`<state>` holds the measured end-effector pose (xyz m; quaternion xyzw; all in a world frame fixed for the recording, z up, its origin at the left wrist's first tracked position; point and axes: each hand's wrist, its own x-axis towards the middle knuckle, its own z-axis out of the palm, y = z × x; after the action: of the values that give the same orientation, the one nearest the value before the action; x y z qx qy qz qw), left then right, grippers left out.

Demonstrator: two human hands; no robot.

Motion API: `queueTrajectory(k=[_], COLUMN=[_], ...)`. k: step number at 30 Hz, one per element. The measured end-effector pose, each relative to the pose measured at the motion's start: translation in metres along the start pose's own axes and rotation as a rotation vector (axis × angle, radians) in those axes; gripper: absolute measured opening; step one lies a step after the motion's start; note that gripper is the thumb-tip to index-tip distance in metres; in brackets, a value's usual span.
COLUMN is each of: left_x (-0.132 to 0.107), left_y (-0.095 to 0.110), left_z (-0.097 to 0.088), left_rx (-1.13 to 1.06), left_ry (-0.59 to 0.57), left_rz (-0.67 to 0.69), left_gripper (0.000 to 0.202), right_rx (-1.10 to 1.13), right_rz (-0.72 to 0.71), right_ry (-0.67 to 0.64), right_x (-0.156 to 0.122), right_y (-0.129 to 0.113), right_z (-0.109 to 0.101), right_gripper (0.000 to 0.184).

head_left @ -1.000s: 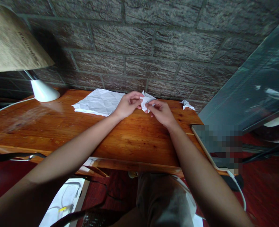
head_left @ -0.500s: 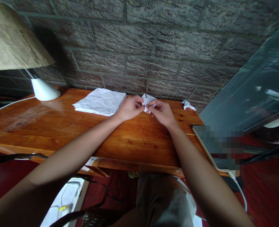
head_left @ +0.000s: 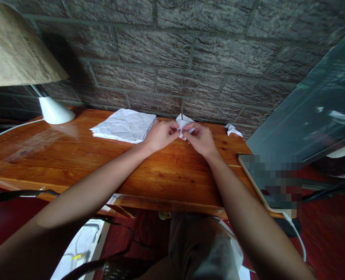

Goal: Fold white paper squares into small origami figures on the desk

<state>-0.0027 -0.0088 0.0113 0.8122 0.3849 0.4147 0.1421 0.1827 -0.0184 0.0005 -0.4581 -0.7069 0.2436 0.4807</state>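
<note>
A small folded piece of white paper (head_left: 183, 122) is pinched between both hands near the back of a wooden table (head_left: 102, 163). My left hand (head_left: 161, 134) grips its left side with fingers curled. On the paper's right side my right hand (head_left: 199, 138) is closed too, thumb and fingertips pressed on the folds. Most of the paper is hidden behind the fingers; only its upper points show.
Creased white sheets (head_left: 122, 125) lie left of my hands. A small folded white scrap (head_left: 232, 129) sits at the table's back right. A lamp with a white base (head_left: 55, 111) stands back left. A blurred tablet (head_left: 270, 179) with a white cable rests at the right edge. A brick wall is behind.
Both hands have drawn closer together around the folded paper, which now shows less between the fingers. The arms have hardly shifted.
</note>
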Motion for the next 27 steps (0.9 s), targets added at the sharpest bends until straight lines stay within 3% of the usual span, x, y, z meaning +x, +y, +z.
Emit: queueTrajectory(k=[12, 23, 27], left_x=[-0.0008, -0.0003, -0.0004], left_y=[0.0021, -0.0039, -0.0041], left_z=[0.0024, 0.0062, 0.0073], left_rx=[-0.024, -0.211, -0.185], left_ry=[0.039, 0.042, 0.051], left_rz=[-0.018, -0.075, -0.055], left_gripper=[0.012, 0.016, 0.016], right_rx=[0.007, 0.017, 0.01], right_rz=[-0.017, -0.073, -0.07], right_ry=[0.102, 0.009, 0.034], right_x=[-0.0007, 0.0, -0.0003], right_y=[0.001, -0.0019, -0.0011], right_z=[0.0017, -0.0012, -0.0008], right_gripper=[0.029, 0.033, 0.029])
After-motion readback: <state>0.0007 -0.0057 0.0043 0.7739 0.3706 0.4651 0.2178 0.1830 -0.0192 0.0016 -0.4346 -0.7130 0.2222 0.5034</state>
